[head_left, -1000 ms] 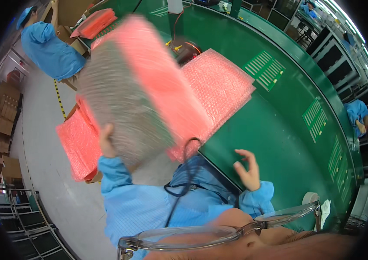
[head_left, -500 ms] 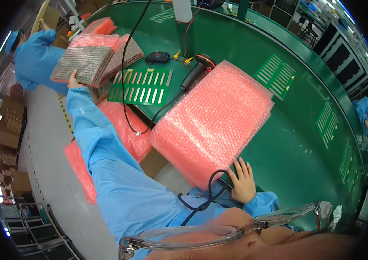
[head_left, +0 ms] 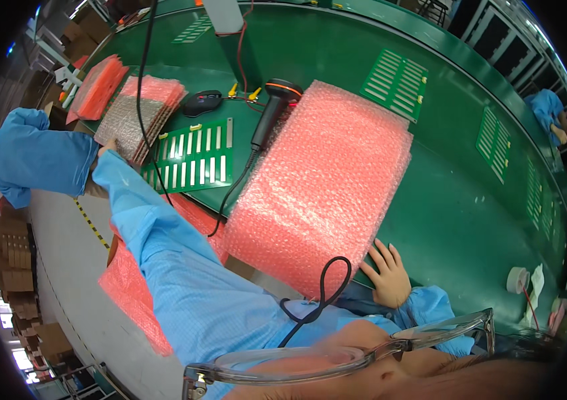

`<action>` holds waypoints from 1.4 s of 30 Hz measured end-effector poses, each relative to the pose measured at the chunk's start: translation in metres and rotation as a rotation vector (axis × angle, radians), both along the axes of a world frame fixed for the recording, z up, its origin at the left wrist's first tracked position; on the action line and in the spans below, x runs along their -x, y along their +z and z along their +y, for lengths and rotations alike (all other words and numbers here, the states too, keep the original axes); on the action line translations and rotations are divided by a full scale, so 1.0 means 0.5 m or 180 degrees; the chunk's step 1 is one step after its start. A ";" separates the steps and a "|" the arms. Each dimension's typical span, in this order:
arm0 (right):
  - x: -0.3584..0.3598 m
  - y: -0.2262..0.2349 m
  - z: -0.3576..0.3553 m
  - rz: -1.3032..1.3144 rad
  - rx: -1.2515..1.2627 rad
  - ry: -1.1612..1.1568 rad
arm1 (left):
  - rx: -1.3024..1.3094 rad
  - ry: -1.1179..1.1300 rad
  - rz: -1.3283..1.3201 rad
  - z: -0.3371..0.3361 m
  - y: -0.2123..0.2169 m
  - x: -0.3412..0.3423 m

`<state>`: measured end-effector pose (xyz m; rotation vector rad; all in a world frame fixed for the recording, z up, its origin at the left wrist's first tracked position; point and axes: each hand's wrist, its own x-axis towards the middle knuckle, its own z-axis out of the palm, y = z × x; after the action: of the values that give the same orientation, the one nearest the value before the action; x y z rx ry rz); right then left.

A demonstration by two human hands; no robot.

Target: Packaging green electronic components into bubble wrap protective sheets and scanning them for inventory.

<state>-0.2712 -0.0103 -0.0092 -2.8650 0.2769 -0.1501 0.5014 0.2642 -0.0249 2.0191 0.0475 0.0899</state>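
My left hand [head_left: 107, 147] reaches to the far left and grips the near corner of a stack of bubble-wrap packs [head_left: 125, 119], part pink and part grey-brown. Its thumb shows at the stack's side; the other fingers are mostly hidden. Fingers spread, my right hand [head_left: 390, 277] lies on the green table's near edge, by the lower right corner of a big pile of pink bubble-wrap sheets [head_left: 323, 180]. Between the two stacks lies a green slotted board [head_left: 193, 157]. A black barcode scanner [head_left: 271, 113] leans beside the pink pile.
A black mouse [head_left: 203, 103] sits behind the slotted board. More pink wrap [head_left: 100, 87] is piled at the far left, and loose pink wrap [head_left: 140, 293] hangs below the table. A co-worker's blue sleeve [head_left: 43, 157] is at left. Tape [head_left: 517, 280] lies at right.
The stack in my left hand has come down from a raised, tilted position and now rests on the table. The co-worker has shifted nearer. My right hand stays at the table edge.
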 end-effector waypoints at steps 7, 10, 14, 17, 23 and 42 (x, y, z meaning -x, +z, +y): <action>0.002 0.008 -0.010 0.0097 0.0025 0.0171 | -0.1448 0.0497 -0.3442 -0.132 0.308 0.396; 0.002 0.009 -0.021 -0.0232 -0.0520 0.0156 | -0.0042 -0.2118 -0.2972 -0.305 0.312 0.868; 0.007 0.007 -0.041 -0.0620 -0.1113 0.0410 | -0.1845 -0.4424 -0.2530 -0.401 0.173 1.144; 0.017 0.001 -0.071 -0.0734 -0.1704 0.0583 | -0.2630 -0.4148 -0.2496 -0.421 0.109 1.179; 0.081 -0.006 -0.158 -0.1466 -0.2278 -0.0145 | -0.2005 -0.3750 -0.2088 -0.419 0.187 1.151; 0.305 -0.041 -0.370 -0.1629 -0.3775 -0.2736 | -0.2881 -0.1657 -0.2455 -0.638 0.196 0.973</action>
<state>-0.4236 -0.1954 -0.0298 -1.3452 1.0298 -0.6060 0.0150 -0.0548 0.0730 2.6554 -1.1823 0.6378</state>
